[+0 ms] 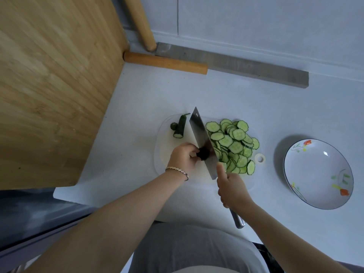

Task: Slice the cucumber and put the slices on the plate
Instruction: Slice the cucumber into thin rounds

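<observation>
My left hand pinches a short dark cucumber stub on the white cutting board. My right hand grips the handle of a cleaver, its blade standing against the stub's right side. A heap of several thin cucumber slices lies on the board to the right of the blade. A cut cucumber end piece with its stem lies at the board's far left corner. The white flowered plate sits to the right with nothing in it.
A large wooden board leans at the left. Two wooden rolling pins and a grey bar lie along the back wall. The white counter's front edge runs close to my body.
</observation>
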`<action>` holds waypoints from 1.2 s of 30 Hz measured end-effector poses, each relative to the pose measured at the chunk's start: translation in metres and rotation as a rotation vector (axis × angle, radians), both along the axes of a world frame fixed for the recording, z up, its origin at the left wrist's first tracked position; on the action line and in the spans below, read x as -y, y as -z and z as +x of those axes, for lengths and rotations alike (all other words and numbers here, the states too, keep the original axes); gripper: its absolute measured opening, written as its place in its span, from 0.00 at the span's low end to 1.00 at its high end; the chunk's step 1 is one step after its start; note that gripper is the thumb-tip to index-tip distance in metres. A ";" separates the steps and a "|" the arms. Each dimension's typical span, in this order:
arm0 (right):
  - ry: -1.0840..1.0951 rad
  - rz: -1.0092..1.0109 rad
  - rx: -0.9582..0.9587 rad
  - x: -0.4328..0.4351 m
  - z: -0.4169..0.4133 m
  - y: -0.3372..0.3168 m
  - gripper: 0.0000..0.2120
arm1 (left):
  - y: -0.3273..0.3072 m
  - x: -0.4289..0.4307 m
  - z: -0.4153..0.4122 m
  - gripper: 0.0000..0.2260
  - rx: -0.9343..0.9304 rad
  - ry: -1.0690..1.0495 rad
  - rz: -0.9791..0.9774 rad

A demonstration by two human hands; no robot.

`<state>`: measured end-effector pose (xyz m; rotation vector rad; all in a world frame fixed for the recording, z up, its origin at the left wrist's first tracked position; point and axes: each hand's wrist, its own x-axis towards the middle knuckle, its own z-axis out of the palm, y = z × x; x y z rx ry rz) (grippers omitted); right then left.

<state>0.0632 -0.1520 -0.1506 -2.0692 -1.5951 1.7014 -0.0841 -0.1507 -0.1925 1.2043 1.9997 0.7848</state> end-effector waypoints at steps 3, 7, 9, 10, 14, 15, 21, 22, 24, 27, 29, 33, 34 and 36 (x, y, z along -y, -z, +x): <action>0.016 0.001 0.000 0.004 -0.003 0.005 0.25 | 0.003 0.006 0.001 0.10 0.199 -0.176 -0.031; 0.077 -0.052 -0.034 0.001 0.000 0.005 0.26 | 0.002 0.007 0.003 0.11 0.330 -0.261 -0.063; 0.099 -0.089 -0.051 -0.002 0.001 0.002 0.26 | 0.001 0.006 0.002 0.12 0.360 -0.277 -0.076; 0.097 -0.097 -0.056 -0.003 0.001 0.002 0.26 | 0.000 0.006 0.001 0.12 0.362 -0.270 -0.083; 0.096 -0.112 -0.071 -0.004 0.002 -0.001 0.26 | 0.000 0.006 0.000 0.11 0.345 -0.242 -0.102; 0.098 -0.114 -0.074 -0.004 0.003 -0.002 0.26 | 0.000 0.006 0.000 0.11 0.325 -0.236 -0.105; 0.127 -0.086 -0.073 -0.004 0.013 -0.016 0.26 | 0.005 0.006 0.004 0.06 0.240 -0.182 -0.079; 0.127 -0.080 -0.074 -0.004 0.015 -0.019 0.26 | 0.005 0.005 0.005 0.04 0.235 -0.170 -0.068; 0.118 -0.075 -0.066 -0.004 0.017 -0.020 0.26 | 0.005 0.004 0.006 0.06 0.228 -0.146 -0.059; 0.102 -0.078 -0.055 -0.005 0.015 -0.018 0.25 | -0.001 0.002 0.006 0.14 0.279 -0.134 -0.090; 0.097 -0.079 -0.047 -0.006 0.014 -0.016 0.26 | -0.005 0.002 0.006 0.18 0.244 -0.053 -0.128; 0.097 -0.082 -0.039 -0.007 0.015 -0.015 0.26 | -0.004 0.003 0.007 0.21 0.068 0.158 -0.194; 0.099 -0.081 -0.038 -0.008 0.016 -0.015 0.26 | -0.003 0.003 0.008 0.20 0.049 0.160 -0.189; 0.101 -0.077 -0.039 -0.008 0.017 -0.015 0.26 | -0.003 0.002 0.012 0.17 0.035 0.116 -0.150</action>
